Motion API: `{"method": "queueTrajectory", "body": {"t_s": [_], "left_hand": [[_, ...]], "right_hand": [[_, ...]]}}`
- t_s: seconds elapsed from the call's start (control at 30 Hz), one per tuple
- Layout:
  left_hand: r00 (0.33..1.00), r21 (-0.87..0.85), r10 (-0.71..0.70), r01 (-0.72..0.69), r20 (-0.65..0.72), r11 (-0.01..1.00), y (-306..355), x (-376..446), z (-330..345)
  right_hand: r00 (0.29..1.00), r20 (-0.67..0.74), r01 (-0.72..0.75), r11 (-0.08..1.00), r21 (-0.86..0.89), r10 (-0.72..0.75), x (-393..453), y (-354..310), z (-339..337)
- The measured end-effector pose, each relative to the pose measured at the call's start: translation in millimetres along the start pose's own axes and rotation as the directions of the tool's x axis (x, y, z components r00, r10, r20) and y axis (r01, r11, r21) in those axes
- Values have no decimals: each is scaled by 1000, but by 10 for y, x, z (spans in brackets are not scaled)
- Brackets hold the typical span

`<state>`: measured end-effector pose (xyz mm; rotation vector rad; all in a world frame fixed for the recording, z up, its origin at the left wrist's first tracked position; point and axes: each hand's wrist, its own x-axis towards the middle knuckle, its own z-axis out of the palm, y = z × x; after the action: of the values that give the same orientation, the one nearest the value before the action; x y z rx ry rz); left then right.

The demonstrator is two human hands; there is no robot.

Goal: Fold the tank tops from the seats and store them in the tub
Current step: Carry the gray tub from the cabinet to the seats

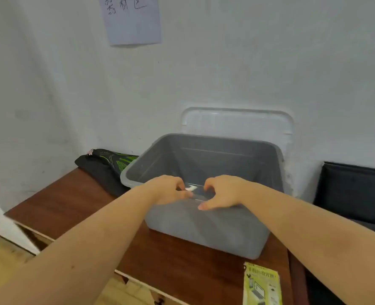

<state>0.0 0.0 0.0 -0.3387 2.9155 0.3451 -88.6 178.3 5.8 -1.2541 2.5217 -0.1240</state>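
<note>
A grey translucent tub [206, 230] stands on a brown wooden table [76, 205] by the wall. I can see nothing inside it. My left hand [168, 190] and my right hand [223, 192] sit side by side on the tub's near rim, fingers curled over the edge and thumbs on the outer wall. A small white bit shows between the two hands at the rim. A folded black garment with green markings [104, 169] lies on the table, touching the tub's left corner.
The tub's white lid [237, 122] leans upright against the wall behind it. A yellow-green printed packet [261, 285] lies at the table's front right. A dark seat [356, 192] stands to the right. A paper sheet [133, 20] hangs on the wall.
</note>
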Motion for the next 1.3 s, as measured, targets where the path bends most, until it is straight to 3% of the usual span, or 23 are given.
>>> {"method": "queueTrajectory", "body": {"t_s": [0.17,0.27,0.47,0.67,0.83,1.07,1.3], "left_hand": [[995,141,82,-89,53,986,97,130,241],[993,186,112,-114,23,976,148,183,293],[992,239,122,-110,-37,965,150,247,310],[987,206,138,-119,-78,971,184,249,245],[976,105,124,-106,-180,989,275,211,77],[972,114,102,-80,-210,990,665,90,-184],[961,82,19,4,-276,997,1207,-315,-328]], "right_hand": [[998,26,-59,998,-24,60,-62,88,310],[998,-52,-47,997,-54,45,-67,130,418],[985,-155,-92,987,-135,71,-16,153,453],[984,-169,-81,985,-152,54,-16,211,362],[985,-170,-31,988,-153,5,-121,309,44],[977,-193,56,986,-157,-87,-420,573,-353],[944,-187,230,948,-221,-273,-816,844,-732]]}}
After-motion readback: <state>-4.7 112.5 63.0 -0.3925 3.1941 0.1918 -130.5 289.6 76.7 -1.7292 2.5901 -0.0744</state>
